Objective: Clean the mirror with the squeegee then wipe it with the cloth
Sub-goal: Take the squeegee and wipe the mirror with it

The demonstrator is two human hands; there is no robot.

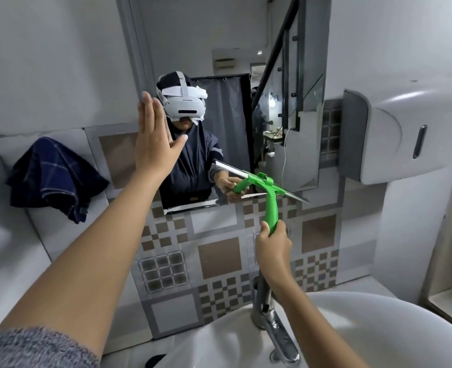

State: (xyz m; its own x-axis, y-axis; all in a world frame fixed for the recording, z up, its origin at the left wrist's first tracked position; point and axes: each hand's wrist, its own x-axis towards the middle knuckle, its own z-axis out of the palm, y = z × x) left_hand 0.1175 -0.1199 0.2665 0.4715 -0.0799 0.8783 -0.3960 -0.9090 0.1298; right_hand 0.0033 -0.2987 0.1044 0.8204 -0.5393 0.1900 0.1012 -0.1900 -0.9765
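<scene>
The wall mirror (246, 35) hangs above a patterned tile strip and reflects a person in a headset. My right hand (272, 244) grips the handle of the green squeegee (270, 205). Its blade lies tilted against the mirror's lower right edge. My left hand (154, 140) is flat and open, fingers up, pressed on or very near the mirror's left edge. A dark blue checked cloth (52, 179) lies crumpled on the ledge to the left, away from both hands.
A white washbasin (365, 335) sits below with a chrome tap (268, 314) rising right under my right forearm. A white wall dispenser (405, 136) juts out to the right of the mirror. Patterned tiles (214, 258) cover the wall below the mirror.
</scene>
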